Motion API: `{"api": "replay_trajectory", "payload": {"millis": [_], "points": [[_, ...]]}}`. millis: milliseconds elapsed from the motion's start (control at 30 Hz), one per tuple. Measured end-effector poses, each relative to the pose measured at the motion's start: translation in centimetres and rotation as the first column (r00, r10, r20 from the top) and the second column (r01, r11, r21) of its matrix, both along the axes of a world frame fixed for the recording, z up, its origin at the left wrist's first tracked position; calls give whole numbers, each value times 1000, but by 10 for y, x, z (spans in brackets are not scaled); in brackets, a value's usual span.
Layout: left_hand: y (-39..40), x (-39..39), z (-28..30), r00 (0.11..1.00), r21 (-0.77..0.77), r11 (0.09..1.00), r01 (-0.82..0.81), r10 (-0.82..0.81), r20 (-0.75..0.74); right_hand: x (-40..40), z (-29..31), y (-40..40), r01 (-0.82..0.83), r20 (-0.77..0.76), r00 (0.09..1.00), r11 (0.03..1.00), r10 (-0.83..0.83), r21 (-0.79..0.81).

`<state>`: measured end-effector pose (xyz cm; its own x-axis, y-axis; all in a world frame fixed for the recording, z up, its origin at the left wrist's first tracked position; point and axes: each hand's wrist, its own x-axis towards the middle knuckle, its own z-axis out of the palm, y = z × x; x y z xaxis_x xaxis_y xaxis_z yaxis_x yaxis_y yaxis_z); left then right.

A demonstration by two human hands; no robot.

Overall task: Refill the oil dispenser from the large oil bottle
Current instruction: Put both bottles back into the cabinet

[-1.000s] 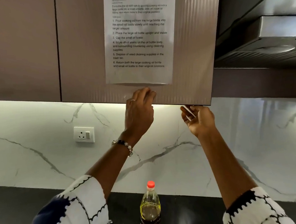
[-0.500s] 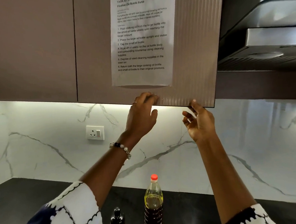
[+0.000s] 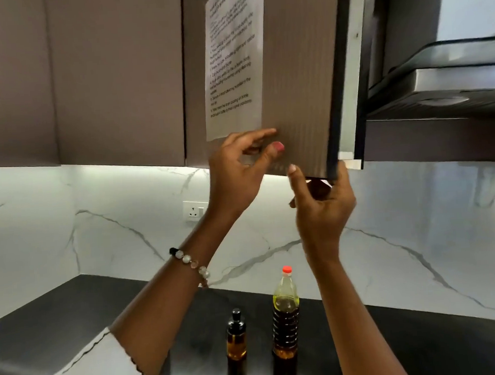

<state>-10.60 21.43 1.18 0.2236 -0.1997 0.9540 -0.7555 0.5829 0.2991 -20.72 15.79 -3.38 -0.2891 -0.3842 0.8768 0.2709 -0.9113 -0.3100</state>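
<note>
The large oil bottle, clear with a red cap and dark amber oil, stands on the black countertop. Just left of it is the small oil dispenser, brown glass with a black top. Both of my hands are raised well above them at the ribbed brown cabinet door. My right hand grips the door's lower right corner, thumb on the front and fingers behind the edge. My left hand hovers at the door's front face with loosely spread fingers and holds nothing.
A printed instruction sheet is taped to the door. The door stands swung partly out, showing the cabinet's pale inner edge. A steel and glass range hood hangs at the right. A wall socket sits on the marble backsplash.
The cabinet door has swung outward from shut. My right hand went from under the door's edge to gripping its corner. My left hand came off the lower edge.
</note>
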Motion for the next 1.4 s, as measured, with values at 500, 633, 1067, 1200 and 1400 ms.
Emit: {"api": "replay_trajectory", "payload": {"millis": [500,633,1067,1200,1400], "points": [[162,106,-14,776,-108,961,256,-271,-570,132,2,121,-274,-436,893,906,115,-322],[181,135,-25,657,-230,915,331,-398,-640,162,0,122,-224,-576,813,867,-85,-444],[180,202,-45,725,-270,946,180,-313,-614,232,17,120,-397,-778,608,788,-159,-471],[165,201,-56,735,-272,956,107,-261,-626,228,15,108,-521,-779,622,782,74,-342],[96,189,-87,678,-136,991,20,-113,-726,175,-2,47,-528,-706,636,843,310,-106]]}}
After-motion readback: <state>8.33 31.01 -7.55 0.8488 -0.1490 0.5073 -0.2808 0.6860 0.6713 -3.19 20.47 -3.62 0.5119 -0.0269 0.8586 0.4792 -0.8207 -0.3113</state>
